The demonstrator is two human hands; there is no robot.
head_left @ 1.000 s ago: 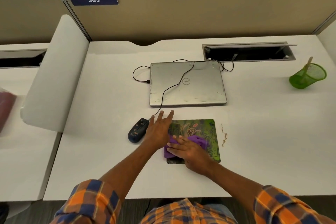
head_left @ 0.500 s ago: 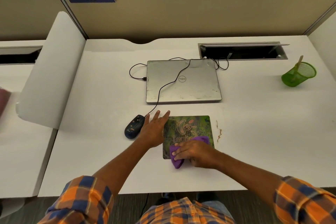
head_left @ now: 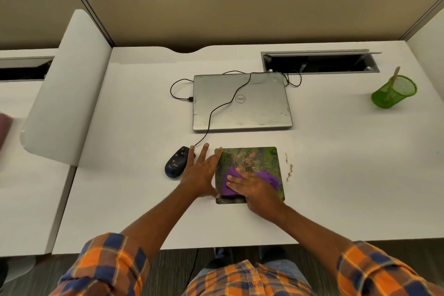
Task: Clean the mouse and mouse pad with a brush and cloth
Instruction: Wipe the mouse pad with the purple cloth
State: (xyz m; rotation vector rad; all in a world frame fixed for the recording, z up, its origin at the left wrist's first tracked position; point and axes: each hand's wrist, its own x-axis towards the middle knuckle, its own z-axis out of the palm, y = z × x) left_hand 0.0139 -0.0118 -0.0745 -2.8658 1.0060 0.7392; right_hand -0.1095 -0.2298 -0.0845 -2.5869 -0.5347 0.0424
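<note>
A green patterned mouse pad point(head_left: 259, 158) lies on the white desk in front of me. My right hand point(head_left: 254, 187) presses a purple cloth point(head_left: 269, 179) flat onto the pad's near half. My left hand point(head_left: 200, 173) rests flat with fingers spread on the desk at the pad's left edge, holding nothing. A dark blue wired mouse point(head_left: 176, 162) sits just left of my left hand, its cable running up over the laptop. A brush handle point(head_left: 392, 79) sticks out of a green mesh cup point(head_left: 394, 92) at the far right.
A shut silver laptop point(head_left: 242, 102) lies behind the pad. A line of brown crumbs point(head_left: 289, 170) lies on the desk point(head_left: 348, 175) right of the pad. A cable slot point(head_left: 319, 62) opens at the back. A white divider panel point(head_left: 64, 89) stands at the left.
My right hand has slid the purple cloth from the pad's near left corner back onto the pad, towards the middle. My left hand stays flat at the pad's left edge.
</note>
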